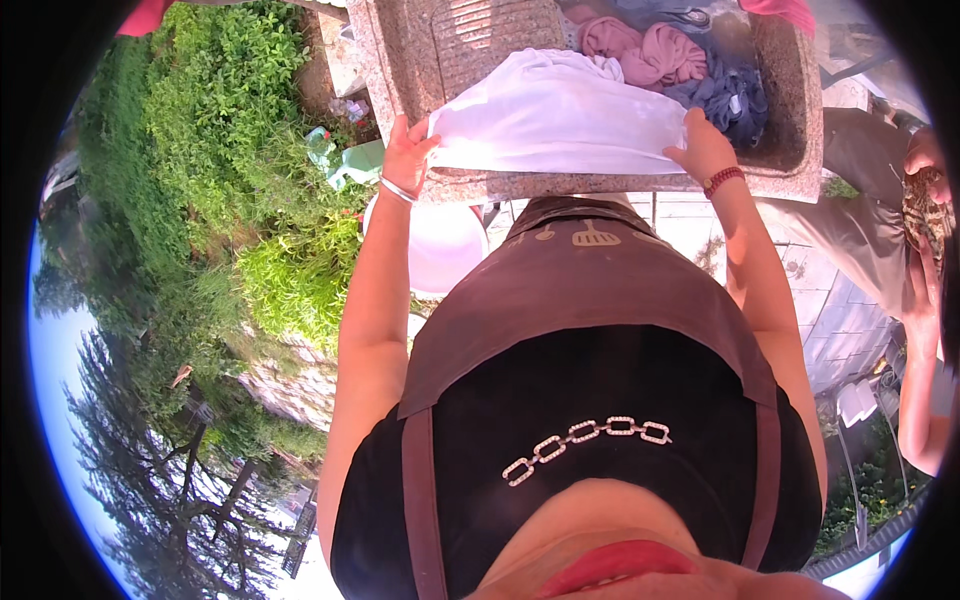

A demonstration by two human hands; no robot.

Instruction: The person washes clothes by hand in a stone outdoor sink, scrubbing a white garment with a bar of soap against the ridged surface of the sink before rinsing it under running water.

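Note:
A wet-looking white cloth garment (560, 115) is stretched sideways between my two hands, over the front of a speckled stone wash sink (790, 185). My left hand (408, 155) pinches its left end near the ribbed washboard part (475, 35). At the other end, my right hand (705, 148) grips the edge with the thumb pointing inward. Behind the cloth, a bunched pink garment (655, 52) and dark blue clothes (735, 100) lie in the basin. The white cloth covers part of the washboard and the basin's near side.
Below the sink's left front stands a pink basin (445, 250). Green plants (220, 130) grow along the left, with a pale green plastic item (355, 165) among them. On the right, another person in khaki trousers (865, 165) is close to the sink, above pale paving (800, 275).

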